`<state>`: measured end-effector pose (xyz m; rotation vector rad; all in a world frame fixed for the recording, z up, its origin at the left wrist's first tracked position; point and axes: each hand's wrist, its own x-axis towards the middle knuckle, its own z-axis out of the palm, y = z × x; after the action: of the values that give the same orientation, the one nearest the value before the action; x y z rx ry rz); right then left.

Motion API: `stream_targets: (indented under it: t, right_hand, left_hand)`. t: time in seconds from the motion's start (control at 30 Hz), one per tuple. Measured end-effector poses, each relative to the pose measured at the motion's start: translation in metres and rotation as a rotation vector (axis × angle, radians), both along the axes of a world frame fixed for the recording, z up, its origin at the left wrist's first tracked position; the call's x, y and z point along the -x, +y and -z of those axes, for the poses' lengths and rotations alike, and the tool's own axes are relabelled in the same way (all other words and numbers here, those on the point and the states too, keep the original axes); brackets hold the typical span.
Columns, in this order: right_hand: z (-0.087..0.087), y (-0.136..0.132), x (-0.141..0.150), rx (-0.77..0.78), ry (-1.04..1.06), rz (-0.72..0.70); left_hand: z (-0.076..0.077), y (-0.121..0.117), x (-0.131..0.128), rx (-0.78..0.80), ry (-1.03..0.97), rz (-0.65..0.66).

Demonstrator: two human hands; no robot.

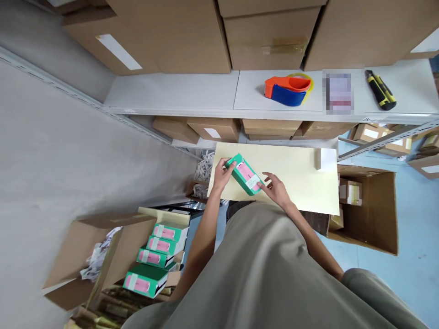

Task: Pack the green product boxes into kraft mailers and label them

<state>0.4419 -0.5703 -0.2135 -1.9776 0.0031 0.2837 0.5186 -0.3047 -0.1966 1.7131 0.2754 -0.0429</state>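
From where I stand, the green box is over the near edge of the cream bench, lying at a slant, pink-printed face up. The left hand grasps its upper left end, thumb on the face, fingers at the side. The right hand is at the opposite end: its thumb meets the pale label, while its other fingers are spread and released. Whether the box also rests on the bench cannot be told. Risk 1: the left hand appears to carry most of the hold, so a slack grip there could let the box slip over the near edge. Risk 2: too hard a pinch could dent the box or crease the label. Risk 3: a wide sweep of the right arm could knock the white block, at the bench's right end, towards the open carton just beside. Markings: the held box shows a pink panel and dark characters on its label, too small to read. The 4 green boxes at lower left carry similar pink panels and pale strips, also illegible. Black lettering on the edge of the shelf is not legible with certainty; 1 item on it is blurred out. No brand is confirmed.
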Motion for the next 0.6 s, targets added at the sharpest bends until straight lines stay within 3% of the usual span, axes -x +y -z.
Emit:
stream_targets:
  t: [0.1,0.2,0.3,0.43,0.5,0.6]
  right_hand:
    - [-0.011,0.005,0.009,0.144,-0.125,-0.088]
    - [-0.014,0.01,0.014,0.182,-0.154,-0.104]
    - [-0.01,0.013,0.011,-0.092,-0.079,0.019]
    - [-0.008,0.014,0.002,-0.636,0.182,0.161]
    - [-0.01,0.014,-0.001,-0.758,0.28,0.175]
    - [-0.014,0.015,-0.002,-0.799,0.344,0.161]
  left_hand:
    - [0.003,-0.01,-0.002,-0.016,0.038,-0.057]
    - [-0.004,-0.015,-0.004,-0.023,0.078,-0.066]
    - [-0.017,-0.014,-0.001,0.048,0.042,-0.033]
    - [-0.02,-0.02,0.022,0.379,0.104,-0.007]
    - [-0.013,-0.03,0.038,0.533,0.21,0.061]
    - [-0.001,-0.05,0.059,0.685,0.329,0.144]
